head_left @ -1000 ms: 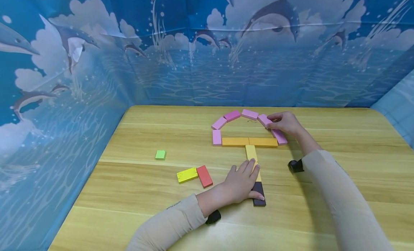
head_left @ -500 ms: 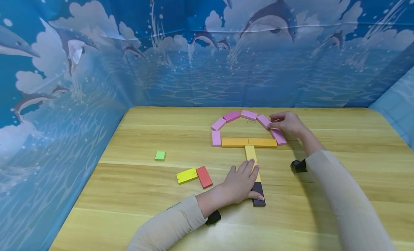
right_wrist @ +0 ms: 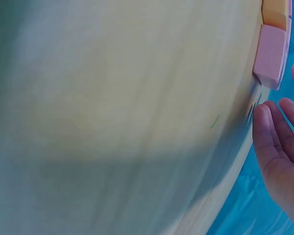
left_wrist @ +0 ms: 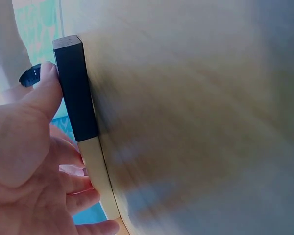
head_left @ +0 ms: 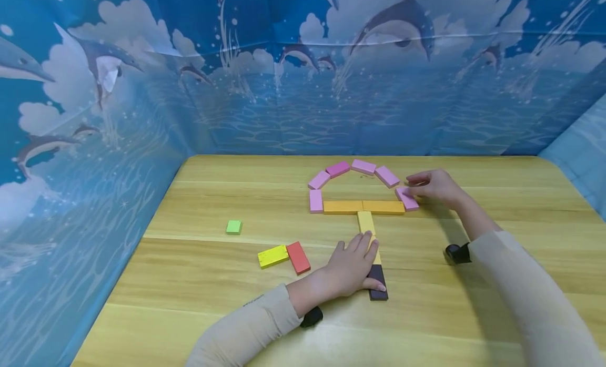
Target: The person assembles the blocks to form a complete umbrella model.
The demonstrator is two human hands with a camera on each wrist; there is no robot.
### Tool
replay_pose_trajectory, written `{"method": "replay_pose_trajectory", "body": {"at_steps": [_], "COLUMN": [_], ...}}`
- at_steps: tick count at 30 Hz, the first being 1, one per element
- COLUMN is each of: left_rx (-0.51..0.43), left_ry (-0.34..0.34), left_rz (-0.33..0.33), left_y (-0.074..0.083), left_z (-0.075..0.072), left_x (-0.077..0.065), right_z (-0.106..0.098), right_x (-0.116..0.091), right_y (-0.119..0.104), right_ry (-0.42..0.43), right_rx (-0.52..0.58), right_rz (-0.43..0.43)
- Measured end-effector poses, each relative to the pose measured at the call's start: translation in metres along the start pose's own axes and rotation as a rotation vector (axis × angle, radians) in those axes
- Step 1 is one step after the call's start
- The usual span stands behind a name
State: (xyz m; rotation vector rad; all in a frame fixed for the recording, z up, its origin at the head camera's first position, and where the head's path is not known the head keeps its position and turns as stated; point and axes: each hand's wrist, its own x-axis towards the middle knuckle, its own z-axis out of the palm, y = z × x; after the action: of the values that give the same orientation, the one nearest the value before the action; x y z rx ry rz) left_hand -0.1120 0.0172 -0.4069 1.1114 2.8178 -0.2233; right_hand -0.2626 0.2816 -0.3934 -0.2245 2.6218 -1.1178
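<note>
Pink blocks form an arch on the table; the lowest right pink block (head_left: pixel 407 199) sits beside my right hand (head_left: pixel 437 187). That hand's fingers are extended and hold nothing; in the right wrist view a gap shows between the nearest fingers and the pink block (right_wrist: pixel 271 56). Two orange blocks (head_left: pixel 363 207) make a bar under the arch. From it a stem of pale yellow blocks (head_left: pixel 366 223) runs toward me, ending in a black block (head_left: pixel 377 283). My left hand (head_left: pixel 350 267) lies with spread fingers along the stem, its thumb on the black block (left_wrist: pixel 74 90), partly hiding the yellow ones.
Left of the stem lie a red block (head_left: pixel 299 257) and a yellow block (head_left: pixel 273 256), touching at a corner. Farther left is a small green block (head_left: pixel 234 227). A blue dolphin-printed cloth (head_left: pixel 303 109) stands behind the wooden table (head_left: pixel 189 283).
My right hand has left the upper right pink block and moved right and slightly toward me, beside the lowest right one. My left hand has stayed in place.
</note>
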Motion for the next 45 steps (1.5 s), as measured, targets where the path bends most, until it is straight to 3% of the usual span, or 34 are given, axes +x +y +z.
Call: {"method": "replay_pose_trajectory", "body": {"at_steps": [25,36,45], "left_rx": [-0.015,0.013,-0.016], "left_ry": [0.005,0.046,0.024], "left_rz": [-0.002,-0.001,0.009], "left_y": [-0.003,-0.003,-0.001], "left_z": [0.000,0.000,-0.001], "left_x": [-0.001,-0.001,-0.002], "right_z": [0.014,0.012,0.011], "right_x": [-0.005,-0.001,-0.002], "right_y": [-0.002,-0.004,-0.004], "right_ry": [0.014,0.022,0.008], "right_rx": [0.005,0.056,0.054], "right_rz": [0.049,0.039,0.050]}}
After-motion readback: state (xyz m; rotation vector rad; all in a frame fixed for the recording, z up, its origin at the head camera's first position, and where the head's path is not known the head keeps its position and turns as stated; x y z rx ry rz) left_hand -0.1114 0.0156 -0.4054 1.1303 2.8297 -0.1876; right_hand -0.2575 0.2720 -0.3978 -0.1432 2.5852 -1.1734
